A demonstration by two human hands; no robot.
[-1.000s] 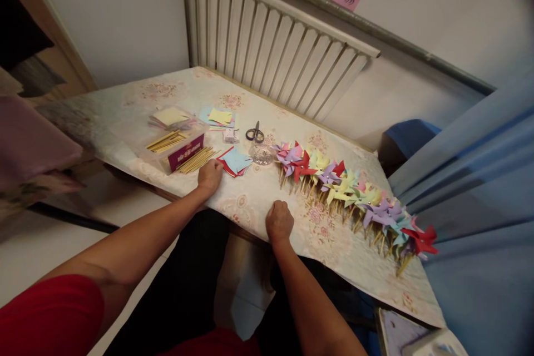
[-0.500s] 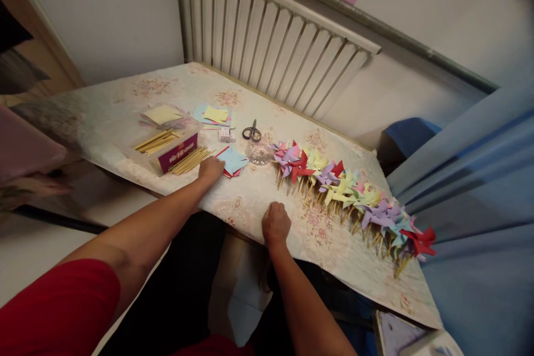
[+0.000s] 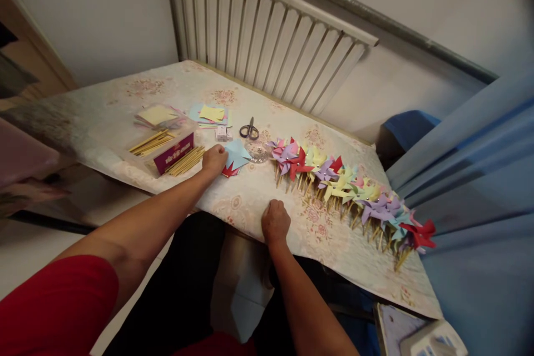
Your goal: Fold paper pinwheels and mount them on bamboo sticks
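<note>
My left hand (image 3: 214, 159) reaches over the table and pinches a light blue paper square (image 3: 237, 153), lifting its edge off a small pile of red and blue cut squares (image 3: 228, 170). My right hand (image 3: 275, 221) rests as a closed fist on the flowered tablecloth (image 3: 267, 206) near the front edge; nothing shows in it. A long row of finished paper pinwheels (image 3: 346, 186) on wooden sticks lies to the right. Loose wooden sticks (image 3: 186, 161) lie just left of my left hand.
A clear box with a maroon label (image 3: 174, 153) holds more sticks. Behind it lie stacks of coloured paper (image 3: 211, 114), scissors (image 3: 249, 130), a small white item (image 3: 223, 133) and a clear dish (image 3: 257, 153). A radiator (image 3: 267, 39) stands behind; blue cloth (image 3: 479, 194) hangs at right.
My left hand slid right from the sticks onto the paper pile and has raised a light blue square. My right fist has stayed in place. The view shifted slightly.
</note>
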